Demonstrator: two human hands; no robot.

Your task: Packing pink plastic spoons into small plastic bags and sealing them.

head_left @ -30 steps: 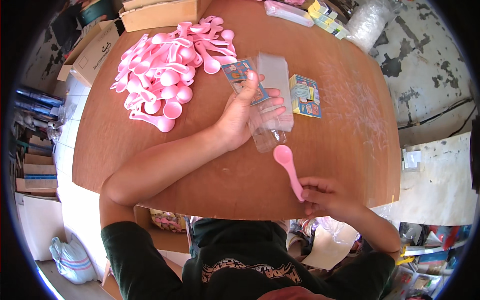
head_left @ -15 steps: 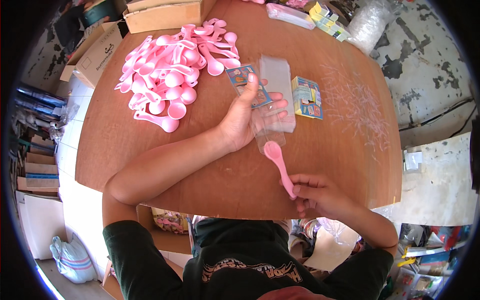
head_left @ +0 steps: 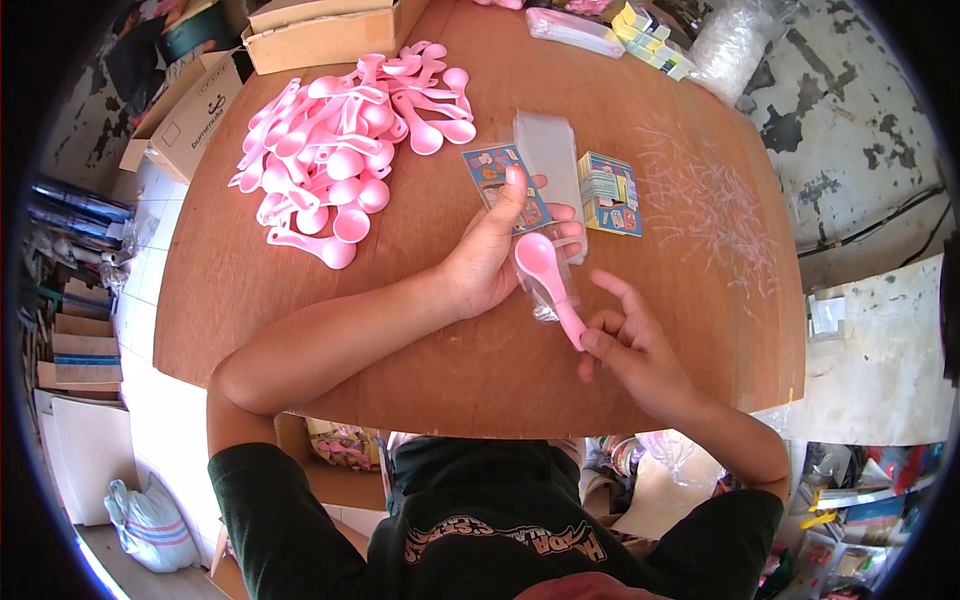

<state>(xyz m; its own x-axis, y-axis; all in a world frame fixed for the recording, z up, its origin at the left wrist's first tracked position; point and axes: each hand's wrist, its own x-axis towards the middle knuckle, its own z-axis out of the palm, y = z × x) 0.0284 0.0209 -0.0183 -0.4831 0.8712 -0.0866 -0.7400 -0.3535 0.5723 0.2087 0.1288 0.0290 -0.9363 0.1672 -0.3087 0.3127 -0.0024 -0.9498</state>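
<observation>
Between thumb and fingers, my left hand (head_left: pixel 488 258) holds a blue printed card (head_left: pixel 490 170) together with a clear plastic bag (head_left: pixel 544 310). A pink measuring spoon (head_left: pixel 540 260) lies bowl-first in or against the bag; the clear film makes it hard to tell how deep. My right hand (head_left: pixel 640 355) pinches the end of the spoon's handle between thumb and fingers, index finger raised. Just beyond my left hand lie a stack of clear bags (head_left: pixel 548 150) and a banded stack of printed cards (head_left: pixel 611 195). A heap of pink measuring spoons (head_left: pixel 330 160) covers the table's left side.
Thin clear strips (head_left: pixel 710 215) are scattered on the right of the wooden table (head_left: pixel 420 370). Along the far edge sit a cardboard box (head_left: pixel 320 40), a clear packet (head_left: pixel 575 32), small yellow-and-white boxes (head_left: pixel 650 40) and a roll of clear plastic (head_left: pixel 735 50).
My right hand has moved up and away from me, pushing the spoon farther along the bag toward my left palm. The bag's lower end has crumpled around the handle. My left hand has shifted slightly.
</observation>
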